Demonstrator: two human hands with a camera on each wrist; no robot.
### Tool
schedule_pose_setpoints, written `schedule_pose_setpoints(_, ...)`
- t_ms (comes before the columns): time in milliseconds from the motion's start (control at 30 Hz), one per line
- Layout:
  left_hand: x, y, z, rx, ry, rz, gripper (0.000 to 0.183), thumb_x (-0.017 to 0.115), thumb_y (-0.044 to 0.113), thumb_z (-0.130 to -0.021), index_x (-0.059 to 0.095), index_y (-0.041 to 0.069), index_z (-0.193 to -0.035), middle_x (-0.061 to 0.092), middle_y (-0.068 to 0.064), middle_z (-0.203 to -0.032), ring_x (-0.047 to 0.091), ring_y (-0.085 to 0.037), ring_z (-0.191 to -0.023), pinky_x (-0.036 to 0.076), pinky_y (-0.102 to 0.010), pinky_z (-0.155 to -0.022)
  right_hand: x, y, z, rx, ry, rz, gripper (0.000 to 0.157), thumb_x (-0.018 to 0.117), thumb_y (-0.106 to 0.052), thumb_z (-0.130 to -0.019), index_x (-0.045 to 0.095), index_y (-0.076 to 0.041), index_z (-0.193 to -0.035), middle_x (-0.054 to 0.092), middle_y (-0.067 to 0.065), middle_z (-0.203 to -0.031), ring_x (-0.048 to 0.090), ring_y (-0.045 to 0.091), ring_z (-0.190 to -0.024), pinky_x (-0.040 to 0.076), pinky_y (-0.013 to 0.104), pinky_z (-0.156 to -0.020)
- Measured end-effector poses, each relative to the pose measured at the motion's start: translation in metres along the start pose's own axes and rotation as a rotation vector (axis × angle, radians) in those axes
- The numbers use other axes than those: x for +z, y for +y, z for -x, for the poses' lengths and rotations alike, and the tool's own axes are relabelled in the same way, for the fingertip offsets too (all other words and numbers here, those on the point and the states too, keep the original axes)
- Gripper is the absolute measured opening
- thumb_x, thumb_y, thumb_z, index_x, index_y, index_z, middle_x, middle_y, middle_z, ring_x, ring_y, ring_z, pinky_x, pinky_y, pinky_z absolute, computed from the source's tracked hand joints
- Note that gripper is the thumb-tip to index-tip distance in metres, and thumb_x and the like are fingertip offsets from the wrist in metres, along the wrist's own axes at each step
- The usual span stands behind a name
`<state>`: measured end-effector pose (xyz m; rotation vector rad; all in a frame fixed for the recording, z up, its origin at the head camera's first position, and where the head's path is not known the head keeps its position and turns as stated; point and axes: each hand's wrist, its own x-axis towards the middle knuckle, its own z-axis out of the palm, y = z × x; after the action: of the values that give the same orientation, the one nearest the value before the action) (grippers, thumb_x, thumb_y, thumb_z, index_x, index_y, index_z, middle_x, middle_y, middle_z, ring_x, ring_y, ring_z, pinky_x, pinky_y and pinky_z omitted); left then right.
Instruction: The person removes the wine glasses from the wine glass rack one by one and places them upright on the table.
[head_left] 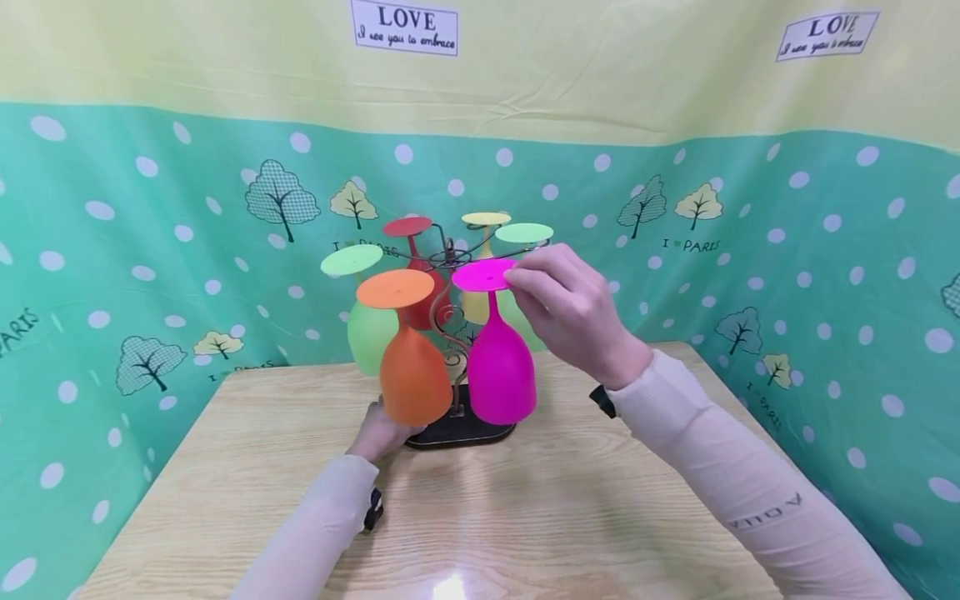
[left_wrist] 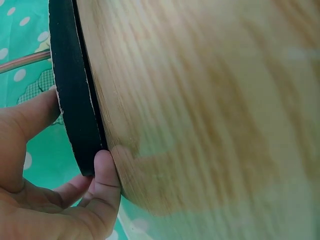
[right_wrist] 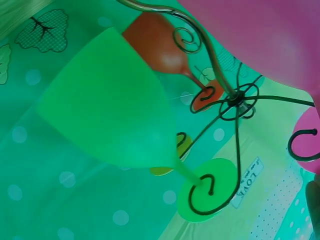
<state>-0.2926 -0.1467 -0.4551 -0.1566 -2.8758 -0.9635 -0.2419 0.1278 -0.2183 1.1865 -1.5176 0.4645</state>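
A wine glass rack [head_left: 450, 257] with curled metal arms stands on a black base [head_left: 465, 429]. By its foot, a magenta wine glass [head_left: 501, 375] hangs upside down at the front right, and my right hand [head_left: 573, 308] pinches the edge of that foot. My left hand [head_left: 382, 433] grips the base's left end, its thumb on top and fingers at the lower edge in the left wrist view. An orange glass [head_left: 416, 379] hangs at front left, partly covering that hand. Behind are a red glass [head_left: 427, 304], a yellow glass [head_left: 486, 218] and two green glasses, one left [head_left: 367, 329], one right [right_wrist: 110, 105].
The rack stands on a light wooden table [head_left: 247, 467]. A green and yellow printed curtain [head_left: 225, 192] surrounds the table at the back and both sides. Black straps show at both wrists.
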Motion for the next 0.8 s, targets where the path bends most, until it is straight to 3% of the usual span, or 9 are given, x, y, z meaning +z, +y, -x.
schedule_pose_setpoints(267,0.001,-0.001,-0.002,0.088,-0.027,-0.141,0.042,0.067,0.029,-0.072,0.056,0.01,-0.108,0.055,-0.013,-0.098,0.048,-0.034,-0.094,0.035,-0.049,-0.088,0.0,0.002,-0.012,0.03,-0.077,0.008,0.014,0.066,0.0,-0.077,0.068,0.0,-0.09,0.059,0.01,-0.086,0.053,0.019,-0.081,0.049,0.024,-0.07)
schedule_pose_setpoints(533,0.002,-0.002,-0.004,0.096,-0.019,-0.138,0.043,0.068,0.029,-0.073,0.055,0.009,-0.109,0.055,-0.013,-0.099,0.048,-0.034,-0.095,0.036,-0.049,-0.088,0.0,0.007,-0.022,0.053,-0.129,0.018,0.012,0.066,-0.001,-0.078,0.069,-0.001,-0.089,0.06,0.009,-0.085,0.055,0.02,-0.084,0.049,0.024,-0.074)
schedule_pose_setpoints(800,0.003,-0.004,-0.004,0.096,-0.001,-0.114,0.039,0.068,0.025,-0.07,0.058,0.011,-0.105,0.055,-0.012,-0.097,0.051,-0.032,-0.092,0.039,-0.049,-0.084,0.002,0.016,-0.023,0.12,-0.157,0.006,0.011,0.067,-0.003,-0.078,0.07,-0.001,-0.088,0.06,0.009,-0.083,0.054,0.02,-0.081,0.047,0.026,-0.071)
